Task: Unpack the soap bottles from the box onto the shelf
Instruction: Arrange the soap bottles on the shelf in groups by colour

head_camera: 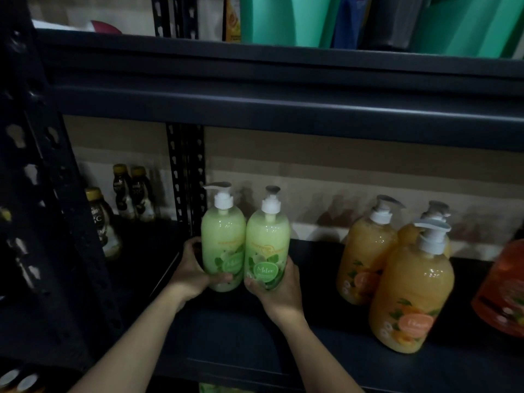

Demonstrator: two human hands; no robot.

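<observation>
The left hand (pixel 192 269) curls round the lower left side of a green soap bottle (pixel 224 242), thumb across the front near the base and fingers wrapped behind. The right hand (pixel 280 292) grips a second green soap bottle (pixel 267 246) in the same way from the lower right, its thumb lying across the bottom of the label. Both forearms reach in from the lower edge of the view.

The two green bottles are upright and touch side by side, each with a white pump on top and a round green label with leaves. They are at the left part of the dark shelf (pixel 226 333), just in front of a perforated black upright (pixel 187 177) - whether their bases rest on the board or hover just above it I cannot tell.

To the right, well apart from the green pair, three orange soap bottles (pixel 411 299) with white pumps stand on the same shelf - one in front, two behind it. At the right edge a reddish-orange bottle (pixel 502 290) is partly cut off. To the left, beyond the upright, stand small dark bottles with yellow caps (pixel 133 194). A dark beam (pixel 283 103) spans the view above, and over it teal packages (pixel 283 21) stand on the next level.
</observation>
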